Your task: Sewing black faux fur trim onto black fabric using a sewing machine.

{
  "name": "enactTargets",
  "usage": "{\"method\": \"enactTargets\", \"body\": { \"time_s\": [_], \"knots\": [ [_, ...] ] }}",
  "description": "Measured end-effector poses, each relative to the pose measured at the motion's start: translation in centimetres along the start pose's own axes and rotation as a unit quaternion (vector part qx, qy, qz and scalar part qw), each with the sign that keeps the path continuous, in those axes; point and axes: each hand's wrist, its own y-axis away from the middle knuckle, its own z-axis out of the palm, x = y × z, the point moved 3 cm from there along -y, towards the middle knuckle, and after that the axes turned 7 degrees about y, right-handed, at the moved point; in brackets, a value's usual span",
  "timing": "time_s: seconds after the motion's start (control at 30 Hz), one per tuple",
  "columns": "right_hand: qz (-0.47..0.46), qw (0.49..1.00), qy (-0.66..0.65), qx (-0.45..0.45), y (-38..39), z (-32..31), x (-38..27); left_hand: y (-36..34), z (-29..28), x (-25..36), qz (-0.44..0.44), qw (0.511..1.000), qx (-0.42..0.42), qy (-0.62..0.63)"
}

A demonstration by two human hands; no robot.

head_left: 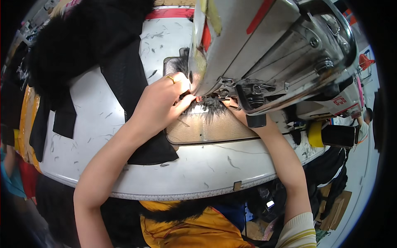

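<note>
My left hand, a yellow ring on one finger, is closed at the needle area of a sewing machine, pinching black feathery trim on the metal bed plate. My right hand reaches in from the right, its fingers bent at the trim just right of the presser foot, partly hidden by the machine's head. What its fingertips grip is hard to make out. Black fabric lies under and beside my left wrist.
A large black furry pile and black cloth strips cover the white table's left. A phone and yellow object sit at right. A ruler strip edges the front. Yellow fabric lies below. Someone's turquoise sleeve shows far left.
</note>
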Motion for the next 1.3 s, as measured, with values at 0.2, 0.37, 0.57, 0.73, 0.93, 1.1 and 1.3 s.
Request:
{"method": "enactTargets", "body": {
  "time_s": [0.2,0.37,0.57,0.73,0.93,1.1,1.3],
  "knots": [
    [-0.038,0.994,0.019,-0.101,0.0,0.4,-0.2,0.0,0.2,0.2,0.032,0.999,0.009,-0.034],
    [-0.054,0.991,-0.120,0.030,-0.8,-1.1,-2.2,0.1,0.1,0.1,0.038,0.998,0.014,-0.042],
    [0.112,0.920,-0.375,-0.002,-1.2,-2.9,-3.7,1.0,-0.2,1.8,0.172,0.979,0.101,-0.034],
    [0.128,0.887,-0.441,-0.047,-1.7,-3.6,-4.6,1.3,-0.2,2.3,0.204,0.970,0.102,-0.089],
    [0.131,0.911,-0.388,0.044,-1.3,-2.7,-4.9,1.2,0.1,2.1,0.178,0.979,0.089,-0.052],
    [0.072,0.976,-0.179,0.104,-0.6,-1.7,-3.3,1.0,0.4,1.6,0.083,0.992,0.076,-0.048],
    [-0.066,0.992,0.078,-0.079,0.4,-0.7,-2.0,0.5,0.4,0.7,0.028,0.996,0.041,-0.080]
  ]
}}
